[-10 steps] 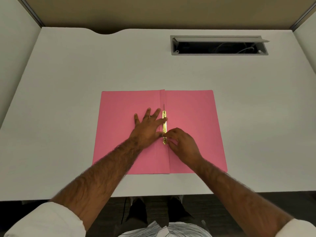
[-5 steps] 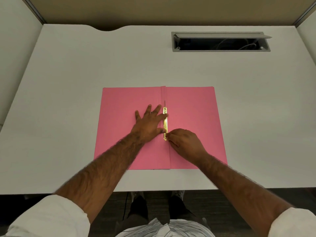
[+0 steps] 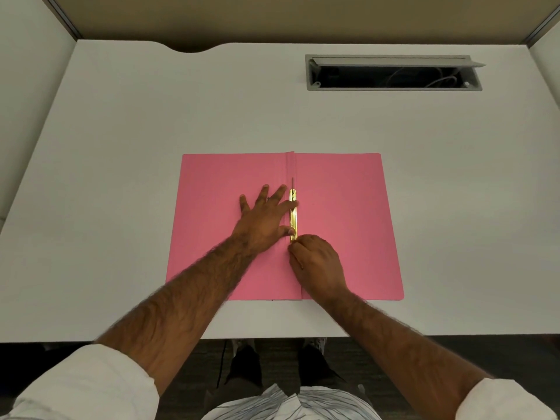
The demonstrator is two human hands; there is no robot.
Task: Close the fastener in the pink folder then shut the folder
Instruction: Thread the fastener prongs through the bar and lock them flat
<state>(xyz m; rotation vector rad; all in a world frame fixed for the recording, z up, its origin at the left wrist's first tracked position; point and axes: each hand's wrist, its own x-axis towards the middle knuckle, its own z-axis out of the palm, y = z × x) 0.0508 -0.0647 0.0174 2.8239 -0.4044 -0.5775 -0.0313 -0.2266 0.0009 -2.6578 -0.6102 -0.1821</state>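
The pink folder [image 3: 342, 213] lies open and flat on the white desk. A gold metal fastener [image 3: 293, 213] runs along its centre fold. My left hand [image 3: 263, 219] lies flat on the left flap with fingers spread; its index finger and thumb touch the fastener bar. My right hand [image 3: 318, 263] is curled at the near end of the fastener, fingertips pinching it and hiding that end. A thin prong sticks out past the far end of the bar.
The white desk [image 3: 121, 177] has a curved notch at its back edge and an open grey cable tray [image 3: 394, 72] at the back right. Partition walls stand on both sides. The desk's front edge is near my body.
Both hands have stayed at the fastener. My right hand has shifted slightly along its near end; the folder stays open.
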